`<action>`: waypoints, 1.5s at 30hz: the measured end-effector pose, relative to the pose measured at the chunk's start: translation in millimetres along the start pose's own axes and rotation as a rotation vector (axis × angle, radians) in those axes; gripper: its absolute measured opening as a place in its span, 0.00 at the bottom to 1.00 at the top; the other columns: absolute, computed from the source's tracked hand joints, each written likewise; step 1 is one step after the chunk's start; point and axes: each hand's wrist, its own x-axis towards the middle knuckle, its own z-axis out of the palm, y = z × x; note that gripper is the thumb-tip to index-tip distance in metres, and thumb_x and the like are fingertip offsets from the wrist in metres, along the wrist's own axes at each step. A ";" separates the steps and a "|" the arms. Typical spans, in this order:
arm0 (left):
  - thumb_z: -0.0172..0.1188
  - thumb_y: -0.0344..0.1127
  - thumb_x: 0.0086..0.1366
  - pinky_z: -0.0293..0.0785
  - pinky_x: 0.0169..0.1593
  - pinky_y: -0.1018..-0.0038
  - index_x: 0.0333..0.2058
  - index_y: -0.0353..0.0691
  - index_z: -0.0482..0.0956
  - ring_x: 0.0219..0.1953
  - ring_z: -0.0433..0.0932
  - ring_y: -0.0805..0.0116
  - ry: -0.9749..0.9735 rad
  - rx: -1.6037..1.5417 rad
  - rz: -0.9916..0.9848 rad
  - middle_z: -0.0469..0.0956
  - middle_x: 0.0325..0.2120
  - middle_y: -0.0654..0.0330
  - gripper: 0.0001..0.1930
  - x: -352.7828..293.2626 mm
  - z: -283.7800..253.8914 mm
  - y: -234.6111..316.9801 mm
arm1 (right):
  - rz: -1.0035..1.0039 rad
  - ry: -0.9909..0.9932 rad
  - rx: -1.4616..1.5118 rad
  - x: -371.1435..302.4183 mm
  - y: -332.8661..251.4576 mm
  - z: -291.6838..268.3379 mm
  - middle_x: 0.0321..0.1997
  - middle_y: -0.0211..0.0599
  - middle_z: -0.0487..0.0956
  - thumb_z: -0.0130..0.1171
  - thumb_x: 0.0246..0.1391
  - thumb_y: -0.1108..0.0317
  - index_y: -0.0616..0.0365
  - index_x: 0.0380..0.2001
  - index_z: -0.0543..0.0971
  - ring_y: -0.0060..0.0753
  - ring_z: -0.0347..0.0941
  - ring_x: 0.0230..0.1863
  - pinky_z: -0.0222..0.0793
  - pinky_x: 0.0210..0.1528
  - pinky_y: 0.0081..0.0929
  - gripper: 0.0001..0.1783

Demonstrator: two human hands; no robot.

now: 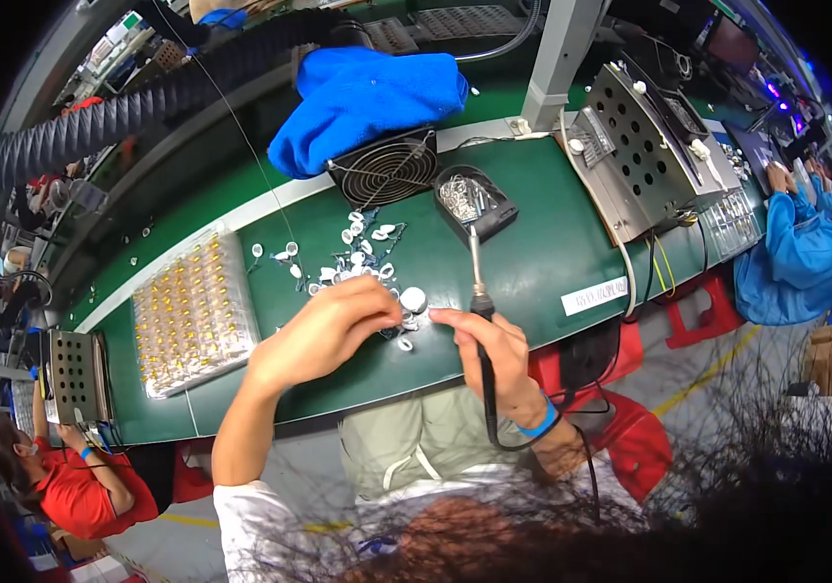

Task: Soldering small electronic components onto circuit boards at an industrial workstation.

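My right hand [499, 352] is wrapped around a soldering iron [477, 260]. Its metal end points away from me, toward a black tray [503, 216] holding silvery curled metal. The index finger reaches left to a small round white piece [414, 299]. From the other side my left hand [323, 332] comes in, fingertips pinched together beside that piece; what they hold, if anything, is too small to make out. Just beyond lies a loose pile of small white ring-shaped parts [357, 257] with dark leads. One more white ring [405, 344] rests nearer to me.
A clear tray of yellow-topped parts [192, 311] lies on the left of the green bench. At the back stands a black fan [387, 170] beneath a blue cloth [367, 102]. A perforated metal box [634, 146] stands right. Co-workers sit at both sides.
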 end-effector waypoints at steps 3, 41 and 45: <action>0.63 0.22 0.66 0.78 0.43 0.63 0.40 0.33 0.80 0.39 0.82 0.53 0.063 0.096 -0.022 0.80 0.35 0.52 0.05 14.5 17.0 -12.3 | -0.055 0.077 -0.029 -3.6 9.0 13.4 0.47 0.46 0.87 0.60 0.55 0.86 0.63 0.52 0.77 0.39 0.79 0.30 0.76 0.33 0.32 0.21; 0.67 0.14 0.61 0.81 0.53 0.75 0.40 0.32 0.86 0.46 0.83 0.69 0.895 -0.107 -0.257 0.82 0.45 0.56 0.10 -117.8 -76.7 -62.4 | -0.086 -0.002 -0.060 -2.4 2.9 11.8 0.51 0.40 0.87 0.67 0.54 0.83 0.63 0.53 0.80 0.40 0.77 0.31 0.72 0.35 0.34 0.22; 0.68 0.15 0.61 0.81 0.51 0.74 0.40 0.30 0.86 0.45 0.81 0.68 0.602 -0.326 -0.162 0.79 0.44 0.56 0.09 -59.8 -37.0 -32.3 | -0.079 0.011 0.045 -5.6 3.9 3.0 0.53 0.42 0.87 0.65 0.54 0.85 0.63 0.57 0.76 0.38 0.79 0.31 0.74 0.36 0.30 0.26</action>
